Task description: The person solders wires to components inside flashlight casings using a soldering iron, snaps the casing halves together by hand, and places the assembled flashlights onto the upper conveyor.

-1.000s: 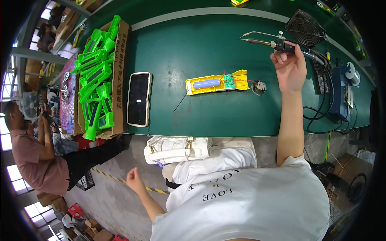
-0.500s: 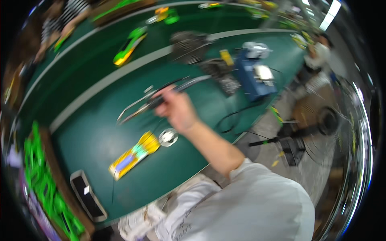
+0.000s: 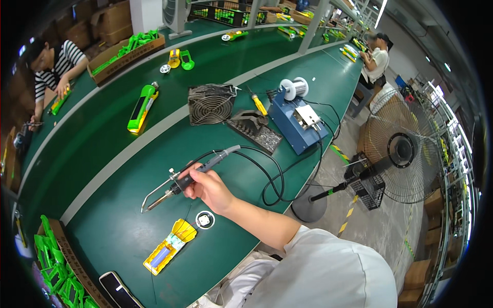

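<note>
My right hand (image 3: 209, 192) is closed round the dark handle of a soldering iron (image 3: 214, 161), held above the green bench. A thin metal tube runs beside the iron's tip, which points left and down. Below the tip lies an open yellow flashlight housing half (image 3: 149, 264), apart from the iron. Inside it sit a blue battery cell (image 3: 160, 256) and a small pale green circuit board (image 3: 176, 240). A round white-and-silver lamp piece (image 3: 205, 219) rests beside the housing's wide end, with thin wires near it. My left hand is out of view.
Behind stand a blue solder feeder (image 3: 295, 126) with a wire spool, a dark iron stand (image 3: 255, 132), a boxy fan (image 3: 211, 104) and a yellow-handled screwdriver (image 3: 259, 105). A phone (image 3: 121, 290) and a carton of green frames (image 3: 59, 267) lie left. Co-workers sit further off.
The whole view has shifted and sharpened, so the bench things sit lower in the picture. My right hand keeps hold of the soldering iron above the bench.
</note>
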Demonstrator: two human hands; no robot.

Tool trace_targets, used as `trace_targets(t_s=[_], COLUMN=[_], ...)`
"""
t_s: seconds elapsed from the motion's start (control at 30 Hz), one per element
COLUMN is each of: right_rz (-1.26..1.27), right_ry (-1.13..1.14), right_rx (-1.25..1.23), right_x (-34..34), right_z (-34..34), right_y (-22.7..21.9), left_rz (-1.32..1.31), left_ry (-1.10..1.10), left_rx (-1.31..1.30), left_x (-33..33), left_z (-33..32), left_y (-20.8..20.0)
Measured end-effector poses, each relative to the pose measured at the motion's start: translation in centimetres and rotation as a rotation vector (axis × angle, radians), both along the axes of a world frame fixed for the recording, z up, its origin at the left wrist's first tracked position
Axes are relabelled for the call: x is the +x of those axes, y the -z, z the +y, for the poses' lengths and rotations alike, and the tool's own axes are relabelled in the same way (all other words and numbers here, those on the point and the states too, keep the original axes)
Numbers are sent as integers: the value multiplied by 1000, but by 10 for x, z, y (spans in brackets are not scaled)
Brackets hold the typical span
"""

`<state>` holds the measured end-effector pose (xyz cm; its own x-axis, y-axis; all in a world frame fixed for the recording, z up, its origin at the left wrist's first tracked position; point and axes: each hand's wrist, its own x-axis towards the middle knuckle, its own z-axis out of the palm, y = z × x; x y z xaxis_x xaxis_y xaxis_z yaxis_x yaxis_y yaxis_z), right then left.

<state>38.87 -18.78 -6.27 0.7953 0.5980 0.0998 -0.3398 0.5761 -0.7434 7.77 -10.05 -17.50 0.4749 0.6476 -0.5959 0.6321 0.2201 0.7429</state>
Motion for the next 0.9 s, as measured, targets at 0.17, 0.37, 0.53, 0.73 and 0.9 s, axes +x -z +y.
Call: trace_targets(t_s=[0.17, 0.37, 0.53, 0.73, 0.9], right_rz=[-7, -12, 31, -135, -310], right_ry=[-18, -39, -13, 262, 319], right_rx=[-1, -8, 1, -79, -136], right_x=[-5, -13, -16, -9, -19], right_z=[5, 1, 13, -7, -28], right_y=[-3, -1, 5, -19, -29], left_rz=[-18, -59, -41, -223, -297], left_ry=[-79, -192, -371, -108, 279], left_rx=[-73, -166, -267, 317, 838], left_x=[-38, -83, -120, -90, 34], left_z=[2, -3, -28, -35, 9], left_y=[-58, -102, -113, -179, -174])
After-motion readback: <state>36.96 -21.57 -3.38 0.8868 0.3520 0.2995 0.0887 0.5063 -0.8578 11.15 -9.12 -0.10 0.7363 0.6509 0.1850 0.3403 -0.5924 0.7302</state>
